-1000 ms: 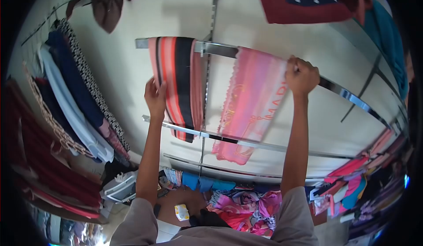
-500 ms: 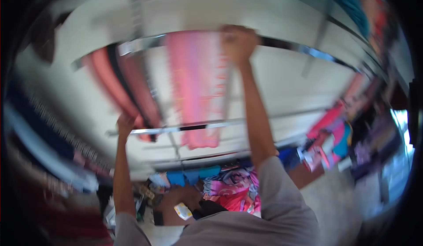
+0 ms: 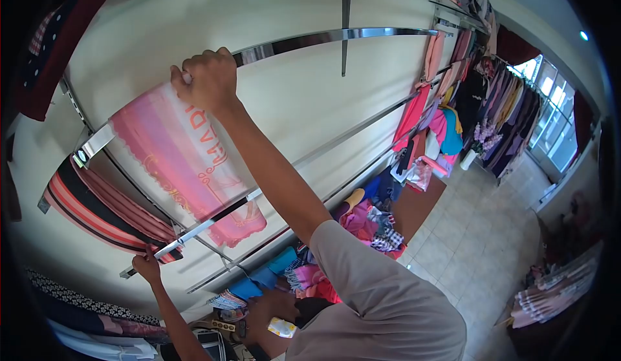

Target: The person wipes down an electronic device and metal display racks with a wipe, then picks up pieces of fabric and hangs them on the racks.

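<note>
My right hand [image 3: 208, 80] is closed at the upper metal rail [image 3: 284, 45], gripping the top edge of a pink and lilac scarf [image 3: 184, 151]. Orange lettering and a scalloped edge show on the scarf, which hangs over the rail and passes behind a lower bar. At the lower left, my left hand [image 3: 147, 267] has its fingers closed around the lower metal rail [image 3: 194, 232], near its end. Just beside these fingers hangs the bottom of a coral and black striped scarf [image 3: 97, 215]. Folded dusty-pink cloth [image 3: 126, 199] hangs right of the stripes.
Piled colourful fabrics [image 3: 369, 222] lie below the rails on a brown surface [image 3: 420, 212]. A clothes rack [image 3: 517, 115] stands toward the glass door [image 3: 553, 118] at right. A yellow-white packet [image 3: 282, 327] lies below me. Dark garments hang at upper left.
The view has swung to the right and sharpened, showing more floor and the door. Both hands stay at the rails, with the right still at the pink scarf's top edge.
</note>
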The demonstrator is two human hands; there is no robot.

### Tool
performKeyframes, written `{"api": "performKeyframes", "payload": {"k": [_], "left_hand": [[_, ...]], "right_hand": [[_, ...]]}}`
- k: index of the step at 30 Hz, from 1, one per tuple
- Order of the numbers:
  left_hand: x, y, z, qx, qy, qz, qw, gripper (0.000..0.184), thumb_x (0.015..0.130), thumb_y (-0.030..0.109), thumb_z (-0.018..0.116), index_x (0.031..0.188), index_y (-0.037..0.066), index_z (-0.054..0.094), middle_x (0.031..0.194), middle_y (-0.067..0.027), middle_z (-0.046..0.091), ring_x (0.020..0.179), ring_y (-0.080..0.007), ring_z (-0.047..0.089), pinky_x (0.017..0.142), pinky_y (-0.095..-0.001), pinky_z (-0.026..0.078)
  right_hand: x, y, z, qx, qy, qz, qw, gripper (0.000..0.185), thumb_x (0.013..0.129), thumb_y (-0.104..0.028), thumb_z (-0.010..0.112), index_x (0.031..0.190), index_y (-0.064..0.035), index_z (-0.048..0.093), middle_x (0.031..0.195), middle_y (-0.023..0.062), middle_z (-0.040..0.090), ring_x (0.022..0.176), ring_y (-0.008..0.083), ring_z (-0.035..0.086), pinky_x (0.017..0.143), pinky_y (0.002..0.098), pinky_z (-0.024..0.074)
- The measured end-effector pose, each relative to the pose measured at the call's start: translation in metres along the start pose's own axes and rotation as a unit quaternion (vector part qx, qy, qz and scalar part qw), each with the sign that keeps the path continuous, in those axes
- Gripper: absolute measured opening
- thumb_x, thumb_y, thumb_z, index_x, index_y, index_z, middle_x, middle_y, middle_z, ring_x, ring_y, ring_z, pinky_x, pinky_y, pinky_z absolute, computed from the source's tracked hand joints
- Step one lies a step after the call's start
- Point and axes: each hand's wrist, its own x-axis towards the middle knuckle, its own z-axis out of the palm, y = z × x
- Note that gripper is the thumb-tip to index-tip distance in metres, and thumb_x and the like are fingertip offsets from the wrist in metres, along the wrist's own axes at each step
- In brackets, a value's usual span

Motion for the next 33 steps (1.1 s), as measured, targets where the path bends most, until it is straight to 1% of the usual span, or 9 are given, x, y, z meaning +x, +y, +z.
{"api": "performKeyframes", "payload": {"k": [7, 9, 11, 13, 19, 21, 27, 31, 33], "left_hand": [[-0.001, 0.010, -0.005, 0.024, -0.035, -0.023, 0.999, 0.048, 0.085, 0.038, 0.066, 0.060, -0.002, 0.055, 0.061, -0.0193, 0.051, 0.067, -0.0383, 0.050, 0.068, -0.0498, 0.035], [-0.009, 0.003, 0.004, 0.009, 0.081, 0.111, 0.990, 0.046, 0.084, 0.036, 0.067, 0.058, 0.001, 0.054, 0.065, -0.0178, 0.052, 0.069, -0.0372, 0.049, 0.067, -0.0474, 0.035], [-0.008, -0.001, 0.004, 0.046, 0.028, 0.085, 0.995, 0.038, 0.081, 0.033, 0.069, 0.064, 0.003, 0.056, 0.065, -0.0147, 0.049, 0.072, -0.0363, 0.047, 0.068, -0.0467, 0.034], [-0.013, 0.008, 0.001, 0.020, 0.121, 0.126, 0.984, 0.040, 0.082, 0.036, 0.069, 0.066, 0.001, 0.054, 0.068, -0.0160, 0.049, 0.071, -0.0370, 0.047, 0.068, -0.0479, 0.033], [-0.023, 0.044, -0.026, 0.002, 0.017, 0.009, 1.000, 0.046, 0.085, 0.037, 0.065, 0.094, -0.005, 0.052, 0.093, -0.0209, 0.051, 0.094, -0.0410, 0.050, 0.104, -0.0588, 0.026], [-0.033, 0.056, -0.035, 0.025, 0.048, 0.027, 0.998, 0.057, 0.086, 0.037, 0.063, 0.113, -0.009, 0.044, 0.110, -0.0271, 0.048, 0.120, -0.0448, 0.040, 0.104, -0.0587, 0.026], [-0.047, 0.049, -0.040, -0.071, -0.022, -0.001, 0.997, 0.064, 0.085, 0.032, 0.066, 0.130, -0.004, 0.038, 0.123, -0.0210, 0.049, 0.132, -0.0445, 0.031, 0.092, -0.0625, 0.034], [-0.023, 0.058, -0.055, -0.304, -0.018, -0.123, 0.945, 0.068, 0.083, 0.034, 0.070, 0.131, -0.004, 0.040, 0.101, -0.0179, 0.061, 0.103, -0.0367, 0.059, 0.087, -0.0512, 0.043], [-0.012, 0.072, -0.062, -0.228, 0.013, -0.118, 0.966, 0.078, 0.076, 0.039, 0.075, 0.131, -0.004, 0.041, 0.093, -0.0162, 0.064, 0.089, -0.0339, 0.064, 0.085, -0.0479, 0.045]], "right_hand": [[0.000, -0.006, -0.004, -0.034, -0.004, 0.016, 0.999, 0.029, 0.074, -0.030, 0.064, 0.051, -0.0119, 0.062, 0.053, 0.0091, 0.059, 0.049, 0.0266, 0.054, 0.058, 0.0394, 0.0414], [-0.005, 0.003, 0.006, -0.034, -0.010, 0.008, 0.999, 0.022, 0.071, -0.029, 0.068, 0.056, -0.0139, 0.065, 0.058, 0.0094, 0.062, 0.052, 0.0282, 0.057, 0.059, 0.0405, 0.0430], [-0.005, 0.002, 0.007, -0.030, 0.011, -0.014, 0.999, 0.020, 0.072, -0.027, 0.068, 0.057, -0.0142, 0.065, 0.060, 0.0079, 0.063, 0.054, 0.0283, 0.058, 0.059, 0.0396, 0.0426], [-0.003, 0.002, 0.006, -0.023, -0.005, -0.020, 1.000, 0.023, 0.074, -0.026, 0.066, 0.056, -0.0125, 0.063, 0.058, 0.0081, 0.061, 0.054, 0.0261, 0.057, 0.058, 0.0403, 0.0393], [-0.005, -0.003, 0.002, -0.033, -0.034, -0.032, 0.998, 0.023, 0.080, -0.023, 0.064, 0.062, -0.0093, 0.060, 0.059, 0.0025, 0.056, 0.059, 0.0223, 0.054, 0.065, 0.0368, 0.0389], [-0.015, -0.003, 0.000, -0.026, -0.039, -0.049, 0.998, 0.014, 0.085, -0.022, 0.060, 0.081, -0.0095, 0.062, 0.078, 0.0016, 0.060, 0.076, 0.0224, 0.054, 0.081, 0.0376, 0.0377], [-0.024, -0.005, -0.004, -0.024, -0.063, -0.060, 0.996, 0.023, 0.090, -0.027, 0.056, 0.103, -0.0089, 0.061, 0.098, 0.0050, 0.059, 0.096, 0.0247, 0.051, 0.098, 0.0433, 0.0317], [-0.032, -0.018, -0.004, -0.032, -0.007, -0.056, 0.998, 0.034, 0.088, -0.033, 0.059, 0.112, -0.0081, 0.057, 0.104, 0.0045, 0.058, 0.106, 0.0254, 0.050, 0.104, 0.0515, 0.0271], [-0.030, -0.015, -0.003, -0.038, -0.021, -0.062, 0.997, 0.036, 0.087, -0.033, 0.061, 0.113, -0.0089, 0.057, 0.103, 0.0047, 0.058, 0.106, 0.0245, 0.050, 0.104, 0.0526, 0.0267]]}}
